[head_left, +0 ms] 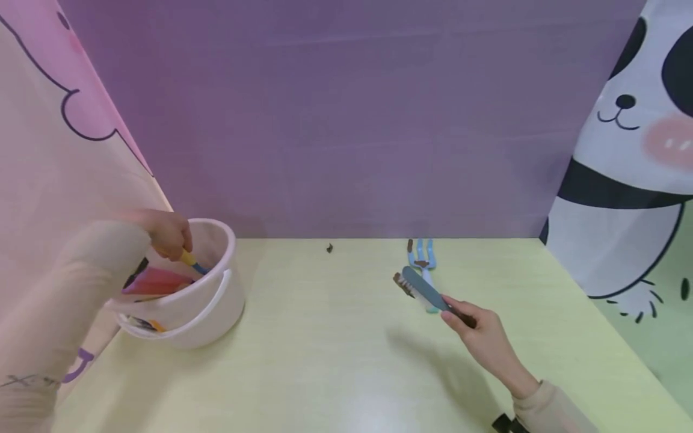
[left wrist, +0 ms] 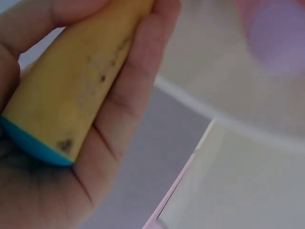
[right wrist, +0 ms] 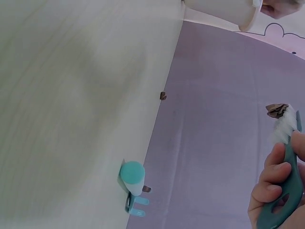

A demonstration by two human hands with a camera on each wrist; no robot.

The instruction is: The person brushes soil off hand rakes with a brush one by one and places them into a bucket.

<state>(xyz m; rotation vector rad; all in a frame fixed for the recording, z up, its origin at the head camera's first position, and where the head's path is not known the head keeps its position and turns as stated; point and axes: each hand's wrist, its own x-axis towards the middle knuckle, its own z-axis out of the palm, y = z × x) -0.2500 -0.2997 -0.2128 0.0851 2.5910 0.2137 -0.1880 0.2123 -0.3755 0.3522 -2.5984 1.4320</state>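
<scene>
My left hand (head_left: 168,233) reaches over a white bucket (head_left: 230,307) and grips a yellow handle (left wrist: 81,86) with a teal end cap and dark smudges. A blue part continues below the handle into the bucket; the tool's working end is hidden. My right hand (head_left: 484,340) holds a grey-teal brush (head_left: 425,288) above the table. Crumpled brown bits (right wrist: 276,110) cling to its white bristles. Behind the brush, a light-blue toy hand fork (head_left: 428,276) lies on the table, with brown bits on its tines.
Inside the bucket are a red-pink item (head_left: 157,281) and other partly hidden things. A small dark brown scrap (head_left: 329,248) lies at the table's back edge. A purple cloth (head_left: 346,120) hangs behind the pale table (head_left: 303,361), and a panda-printed cloth (head_left: 622,234) stands at the right.
</scene>
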